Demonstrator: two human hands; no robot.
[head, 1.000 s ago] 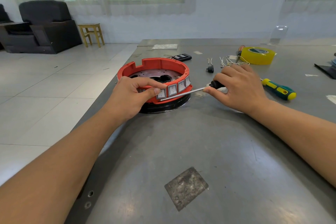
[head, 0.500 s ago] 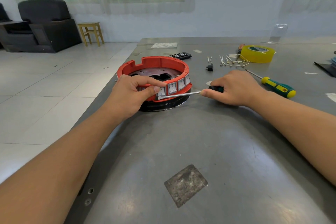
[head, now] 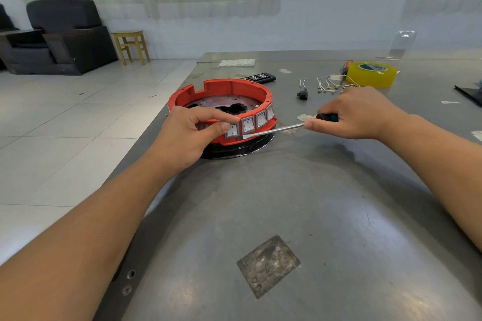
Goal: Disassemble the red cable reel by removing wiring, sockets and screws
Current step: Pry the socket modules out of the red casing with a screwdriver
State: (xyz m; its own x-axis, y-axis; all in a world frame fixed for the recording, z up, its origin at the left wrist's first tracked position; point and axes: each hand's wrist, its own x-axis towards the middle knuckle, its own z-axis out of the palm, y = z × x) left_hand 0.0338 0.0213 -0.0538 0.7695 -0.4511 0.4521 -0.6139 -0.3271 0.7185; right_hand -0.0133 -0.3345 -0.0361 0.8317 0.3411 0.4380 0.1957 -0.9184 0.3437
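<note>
Nearest the person, a dull rectangular patch [head: 268, 266] is lying flat on the grey metal worktable [head: 326, 203].

Beyond it, the round red plastic cable reel housing [head: 232, 90] is sitting on its black base ring [head: 234, 150] near the table's left edge, open side up. Inside the red wall a perforated metal plate [head: 221, 105] is showing, with a dark opening in it. Four grey rocker switches [head: 247, 124] are sitting in a row in the near right wall.

The left hand [head: 193, 135] is gripping the near rim of the housing: the index finger is curled over the top edge and the thumb is pressing the outer wall just beside the leftmost switch.

The right hand [head: 357, 114] is holding a flat-blade screwdriver with a steel shaft and black-and-green handle [head: 276, 130]. The fingers are curled closely round the handle, and the index fingertip is lying along the start of the shaft. The tool's long axis is running nearly level, right to left, with the blade tip pointing left and meeting the lower edge of the leftmost switch.

Farther back, a small black part [head: 302, 94] and loose white wire pieces [head: 326, 85] are lying apart on the table. Behind them a yellow roll of tape [head: 371, 74] is standing flat, with an orange-handled tool [head: 345, 66] just beside it. A black flat strip [head: 260, 77] is lying behind the reel.

On the floor beyond, a wooden stool [head: 131, 44] is standing beside a dark armchair [head: 65, 34].
</note>
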